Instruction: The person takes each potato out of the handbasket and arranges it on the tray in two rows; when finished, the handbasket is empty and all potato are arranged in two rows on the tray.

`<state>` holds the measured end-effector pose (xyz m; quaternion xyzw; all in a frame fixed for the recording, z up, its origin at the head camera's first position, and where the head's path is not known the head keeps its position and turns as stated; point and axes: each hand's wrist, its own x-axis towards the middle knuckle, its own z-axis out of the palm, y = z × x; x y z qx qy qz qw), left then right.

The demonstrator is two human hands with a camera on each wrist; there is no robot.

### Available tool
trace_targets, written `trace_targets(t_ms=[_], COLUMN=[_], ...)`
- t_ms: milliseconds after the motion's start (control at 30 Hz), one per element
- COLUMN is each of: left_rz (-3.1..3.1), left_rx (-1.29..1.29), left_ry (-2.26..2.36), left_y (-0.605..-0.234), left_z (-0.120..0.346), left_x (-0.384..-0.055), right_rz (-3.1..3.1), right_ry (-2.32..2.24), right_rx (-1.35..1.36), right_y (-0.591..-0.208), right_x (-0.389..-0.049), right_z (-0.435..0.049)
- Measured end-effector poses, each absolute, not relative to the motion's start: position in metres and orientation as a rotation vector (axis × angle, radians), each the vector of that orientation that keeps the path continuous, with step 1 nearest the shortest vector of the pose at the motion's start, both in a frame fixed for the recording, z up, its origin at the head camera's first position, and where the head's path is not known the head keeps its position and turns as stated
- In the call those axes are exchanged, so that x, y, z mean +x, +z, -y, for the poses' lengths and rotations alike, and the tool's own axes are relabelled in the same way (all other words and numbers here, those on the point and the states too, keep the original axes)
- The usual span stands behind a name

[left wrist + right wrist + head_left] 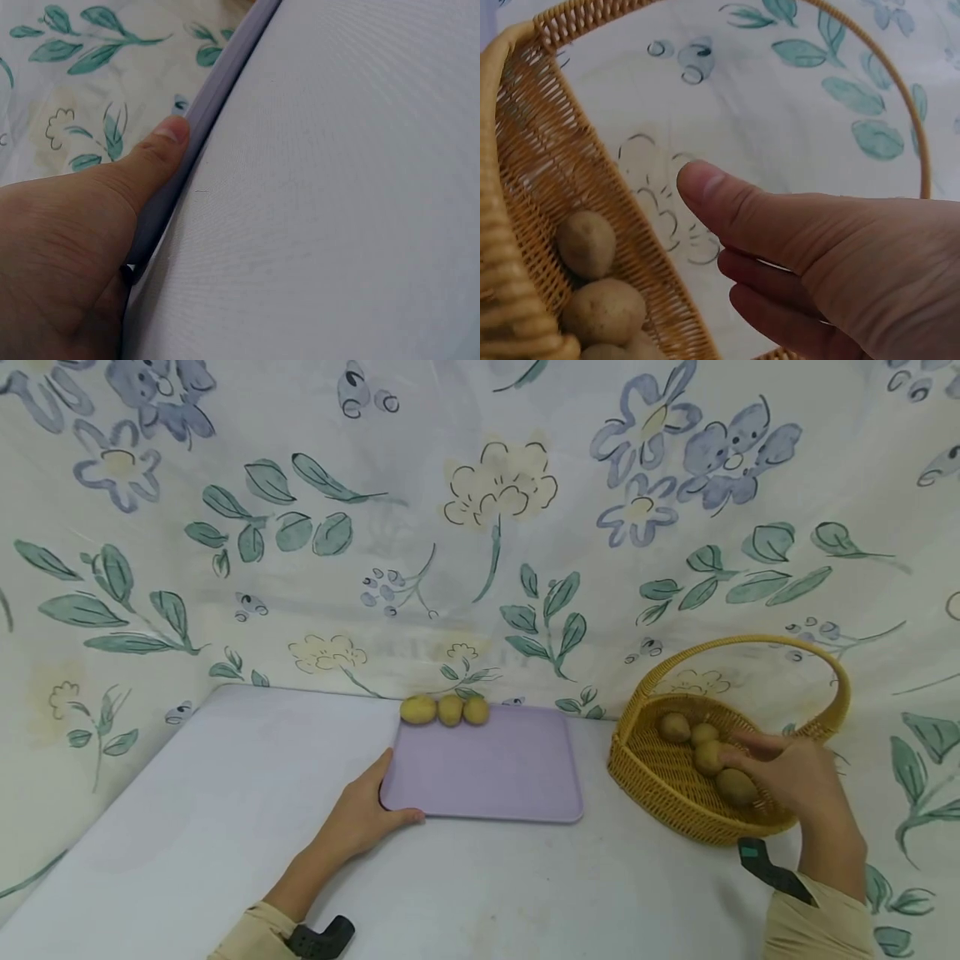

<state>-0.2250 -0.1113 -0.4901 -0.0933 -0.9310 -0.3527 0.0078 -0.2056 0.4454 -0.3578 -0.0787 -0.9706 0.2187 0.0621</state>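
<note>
My left hand [358, 814] grips the front left corner of a lilac tray [487, 770], thumb along the front edge and fingers at the left side. In the left wrist view the thumb [169, 139] presses the tray's rim [217, 94]; the other fingers are mostly hidden. Three potatoes [450, 710] sit in a row at the tray's back left. Over the wicker basket [660, 810], my right hand [802, 777] reaches in, with thumb and fingers apart. Several potatoes [604, 311] lie inside the basket, and nothing shows between the right hand's fingers in the right wrist view.
The basket's tall arched handle [742, 639] rises behind the right hand. A white table [225, 827] bears the tray and basket. Behind it hangs a floral cloth [420, 510]. Both wrists wear dark straps [322, 937] over beige sleeves.
</note>
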Motion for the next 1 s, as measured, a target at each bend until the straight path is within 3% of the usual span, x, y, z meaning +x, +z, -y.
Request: trace_targets(t_ms=[567,1000], left_rz=[2.928,2.930], left_rx=[-0.280,-0.293], left_ry=[-1.110,-1.099], left_y=[-0.489,-0.490], left_z=[0.111,0.110], left_x=[-0.226,-0.227], right_rz=[3.093,3.144], right_ry=[0.527,0.619], right_rx=[-0.164,-0.297], right_y=[-0.392,-0.400], right_x=[-0.224,-0.228], right_z=[-0.480,-0.478])
